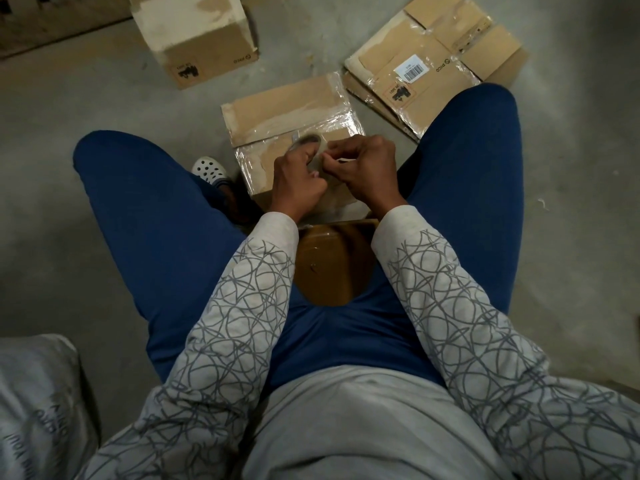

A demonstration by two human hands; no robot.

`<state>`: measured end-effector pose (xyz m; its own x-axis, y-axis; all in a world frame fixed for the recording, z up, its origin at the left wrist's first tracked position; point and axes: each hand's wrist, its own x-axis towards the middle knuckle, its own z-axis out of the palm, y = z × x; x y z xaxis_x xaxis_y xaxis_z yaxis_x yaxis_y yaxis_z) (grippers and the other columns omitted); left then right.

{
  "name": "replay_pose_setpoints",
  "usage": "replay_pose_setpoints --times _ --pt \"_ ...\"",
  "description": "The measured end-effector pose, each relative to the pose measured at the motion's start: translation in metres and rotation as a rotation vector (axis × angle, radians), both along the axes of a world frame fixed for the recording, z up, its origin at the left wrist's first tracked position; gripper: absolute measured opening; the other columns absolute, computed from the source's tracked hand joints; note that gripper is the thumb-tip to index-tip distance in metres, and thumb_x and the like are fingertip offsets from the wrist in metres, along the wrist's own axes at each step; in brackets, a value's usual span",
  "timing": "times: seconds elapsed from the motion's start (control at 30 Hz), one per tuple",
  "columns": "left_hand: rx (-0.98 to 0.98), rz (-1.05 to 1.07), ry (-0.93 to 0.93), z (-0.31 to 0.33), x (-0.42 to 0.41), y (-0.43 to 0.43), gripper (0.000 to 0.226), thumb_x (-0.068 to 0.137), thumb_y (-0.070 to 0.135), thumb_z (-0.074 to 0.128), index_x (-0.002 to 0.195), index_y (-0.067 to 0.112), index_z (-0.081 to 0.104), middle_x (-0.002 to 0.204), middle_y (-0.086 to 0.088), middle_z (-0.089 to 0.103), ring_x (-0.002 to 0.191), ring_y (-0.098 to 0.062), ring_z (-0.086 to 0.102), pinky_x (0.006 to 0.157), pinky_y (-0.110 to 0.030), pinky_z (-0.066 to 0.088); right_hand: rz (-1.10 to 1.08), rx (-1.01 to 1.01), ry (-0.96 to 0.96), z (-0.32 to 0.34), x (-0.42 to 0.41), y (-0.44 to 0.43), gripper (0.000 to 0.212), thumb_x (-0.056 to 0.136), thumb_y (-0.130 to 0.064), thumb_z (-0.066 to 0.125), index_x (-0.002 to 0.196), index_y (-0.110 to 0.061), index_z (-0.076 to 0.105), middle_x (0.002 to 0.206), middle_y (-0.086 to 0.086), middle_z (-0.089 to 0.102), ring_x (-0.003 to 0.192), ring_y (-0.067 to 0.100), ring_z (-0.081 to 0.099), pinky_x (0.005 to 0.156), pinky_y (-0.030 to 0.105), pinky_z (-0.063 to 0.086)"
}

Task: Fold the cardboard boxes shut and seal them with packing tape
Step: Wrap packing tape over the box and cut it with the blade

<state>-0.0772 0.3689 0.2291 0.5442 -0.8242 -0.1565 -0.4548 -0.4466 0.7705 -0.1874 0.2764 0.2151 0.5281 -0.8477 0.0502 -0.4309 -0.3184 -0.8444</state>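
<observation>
Light was dim and soft, the floor [304, 39] brightest toward twelve o'clock. Glare streaked the tape [333, 123] at centre. Edges bowed; the seven o'clock corner lay dark and blurred.

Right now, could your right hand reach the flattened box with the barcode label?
Probably yes: the flattened box lies just past the right knee, nothing between, though the right hand is pinching tape.
</observation>
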Motion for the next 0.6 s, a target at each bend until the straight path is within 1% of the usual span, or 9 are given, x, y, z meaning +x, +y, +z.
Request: replay_pose_setpoints --times 0.13,0.2,0.27,0.33,0.4,0.5,0.53,0.6 --pt "-0.010 -0.004 -0.014 0.0026 -0.0027 0.0013 0.044 0.078 -0.004 0.059 0.121 0.002 0.067 0.119 -0.020 0.069 0.111 -0.034 0.065 0.094 -0.039 0.052 -0.019 0.013 0.002 -0.0018 0.0009 0.0012 0.014 0.078 -0.019 0.084 0.089 -0.012 0.083 0.094 0.003 0.079 0.082 0.007 0.072 0.080 0.028 0.060" --pt "-0.006 -0.001 -0.010 0.0037 -0.0036 0.0015 0.043 0.079 -0.003 0.059 0.120 0.002 0.068 0.118 -0.020 0.069 0.111 -0.034 0.065 0.094 -0.041 0.053 -0.029 0.018 0.002 -0.0028 0.0011 0.0022 0.014 0.077 -0.019 0.084 0.090 -0.011 0.083 0.094 0.003 0.079 0.082 0.007 0.072 0.080 0.028 0.060" --pt "-0.004 0.004 -0.004 0.0054 -0.0052 0.0011 0.044 0.080 -0.004 0.059 0.122 0.003 0.067 0.118 -0.018 0.069 0.111 -0.032 0.064 0.094 -0.037 0.052 -0.036 0.021 0.005 -0.0027 0.0013 0.0027 0.015 0.077 -0.019 0.084 0.091 -0.012 0.083 0.095 0.003 0.079 0.083 0.008 0.072 0.080 0.029 0.061" --pt "-0.015 0.011 0.007 0.0067 -0.0054 0.0011 0.044 0.081 -0.005 0.059 0.124 0.004 0.067 0.119 -0.018 0.069 0.111 -0.029 0.064 0.095 -0.030 0.051 -0.040 0.023 0.006 -0.0035 0.0024 0.0033 0.016 0.077 -0.020 0.084 0.091 -0.012 0.083 0.095 0.003 0.079 0.083 0.008 0.072 0.080 0.030 0.061" --pt "-0.037 0.018 0.030 0.0071 -0.0059 0.0011 0.043 0.083 -0.005 0.059 0.124 0.004 0.068 0.119 -0.017 0.070 0.111 -0.026 0.063 0.092 -0.024 0.047 -0.060 0.012 0.012 -0.0039 0.0036 0.0050 0.015 0.077 -0.020 0.083 0.089 -0.012 0.082 0.093 0.002 0.079 0.081 0.008 0.072 0.079 0.032 0.061" --pt "-0.039 0.011 0.036 0.0063 -0.0073 0.0012 0.042 0.081 -0.004 0.059 0.121 0.008 0.070 0.114 -0.014 0.072 0.109 -0.027 0.066 0.090 -0.027 0.050 -0.067 -0.002 -0.006 -0.0051 0.0044 0.0052 0.010 0.079 -0.020 0.080 0.086 -0.013 0.082 0.086 0.000 0.078 0.077 0.009 0.073 0.077 0.037 0.062" --pt "-0.032 0.019 0.036 0.0044 -0.0066 0.0010 0.043 0.082 -0.005 0.059 0.122 0.007 0.069 0.116 -0.014 0.071 0.111 -0.027 0.065 0.091 -0.025 0.048 -0.053 0.007 -0.008 -0.0049 0.0042 0.0045 0.010 0.080 -0.020 0.079 0.087 -0.013 0.082 0.086 -0.001 0.079 0.077 0.008 0.073 0.077 0.037 0.062" --pt "-0.026 0.037 0.034 0.0035 -0.0054 0.0008 0.043 0.082 -0.005 0.059 0.123 0.005 0.069 0.119 -0.015 0.070 0.113 -0.026 0.064 0.092 -0.023 0.046 -0.004 0.029 0.003 -0.0032 0.0018 0.0030 0.014 0.083 -0.020 0.079 0.094 -0.011 0.082 0.093 0.000 0.079 0.082 0.007 0.073 0.080 0.036 0.062"
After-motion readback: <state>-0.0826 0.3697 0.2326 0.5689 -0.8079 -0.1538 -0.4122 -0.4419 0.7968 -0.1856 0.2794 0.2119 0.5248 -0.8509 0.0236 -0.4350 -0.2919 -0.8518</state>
